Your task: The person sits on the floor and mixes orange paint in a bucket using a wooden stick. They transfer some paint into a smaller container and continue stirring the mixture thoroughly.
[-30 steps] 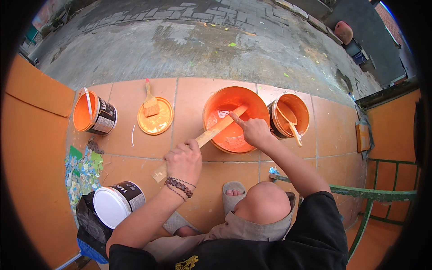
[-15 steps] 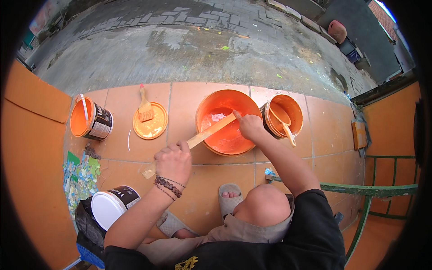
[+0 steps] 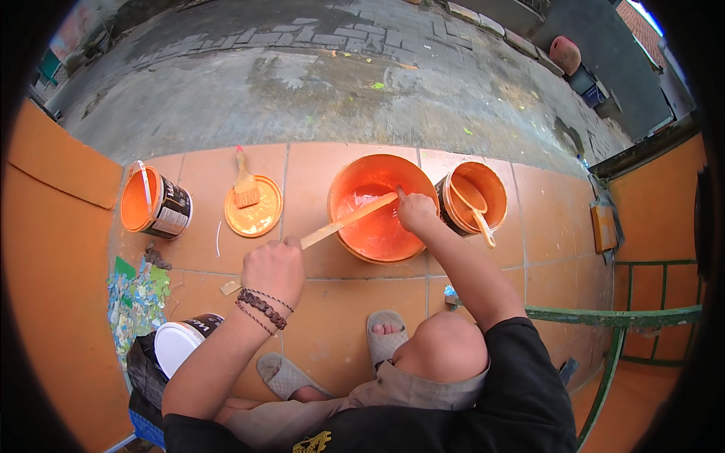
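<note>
My left hand (image 3: pixel 273 270) is closed round a flat wooden stick (image 3: pixel 321 235), whose bare end sticks out past the fist. The stick slants up to the right over the rim of a large bucket (image 3: pixel 343 170), and its far part is coated orange. Inside the bucket lies wet orange paint (image 3: pixel 370 235). Above the paint, my right hand (image 3: pixel 418 213) is closed at the stick's coated end, with the index finger along the tip; its thumb is hidden.
A smaller paint bucket (image 3: pixel 495 189) holding a handled dipper (image 3: pixel 479 215) stands right. Left are a brush (image 3: pixel 245 189) on an orange lid (image 3: pixel 266 219), a tipped paint bucket (image 3: pixel 170 214), paint flakes (image 3: pixel 136 302) and a white-lidded bucket (image 3: pixel 175 347). A green metal rail (image 3: pixel 589 317) runs at right.
My left hand has moved left and slightly down, drawing the stick with it. The right hand has stayed almost in place at the stick's far end.
</note>
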The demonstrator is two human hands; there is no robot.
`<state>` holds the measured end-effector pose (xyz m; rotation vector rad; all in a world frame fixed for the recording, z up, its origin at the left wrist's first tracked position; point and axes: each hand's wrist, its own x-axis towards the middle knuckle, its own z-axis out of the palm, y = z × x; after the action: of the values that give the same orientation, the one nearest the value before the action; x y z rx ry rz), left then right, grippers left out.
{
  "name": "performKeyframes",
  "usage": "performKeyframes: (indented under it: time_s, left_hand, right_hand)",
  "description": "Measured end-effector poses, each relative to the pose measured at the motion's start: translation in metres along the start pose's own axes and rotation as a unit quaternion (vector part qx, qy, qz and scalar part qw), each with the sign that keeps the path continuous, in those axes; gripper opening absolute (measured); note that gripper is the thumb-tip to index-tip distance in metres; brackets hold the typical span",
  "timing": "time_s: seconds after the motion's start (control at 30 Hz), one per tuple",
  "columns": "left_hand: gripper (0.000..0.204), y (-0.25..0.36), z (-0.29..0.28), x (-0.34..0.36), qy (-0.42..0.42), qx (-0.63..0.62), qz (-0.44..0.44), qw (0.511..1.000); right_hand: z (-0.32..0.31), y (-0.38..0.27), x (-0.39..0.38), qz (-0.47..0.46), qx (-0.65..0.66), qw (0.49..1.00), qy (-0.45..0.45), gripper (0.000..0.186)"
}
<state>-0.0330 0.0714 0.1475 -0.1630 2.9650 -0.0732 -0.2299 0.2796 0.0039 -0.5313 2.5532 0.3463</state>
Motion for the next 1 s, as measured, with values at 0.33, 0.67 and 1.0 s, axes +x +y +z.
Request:
performKeyframes:
  time_s: [0.33,0.67,1.0]
  left_hand:
    - [0.011,-0.015,-0.005,0.0,-0.012,-0.055,-0.007,0.998]
    - [0.013,-0.018,-0.002,-0.006,-0.069,-0.096,-0.038,0.992]
    - [0.016,-0.03,0.002,0.003,-0.143,-0.163,-0.067,0.974]
  right_hand:
    - [-0.005,0.018,0.025,0.063,0.497,0.849,-0.168,0.028]
    - [-0.011,0.0,0.009,0.149,0.895,0.376,-0.187,0.04]
    - [-0.002,0.002,0.011,0.081,0.935,0.278,-0.203,0.04]
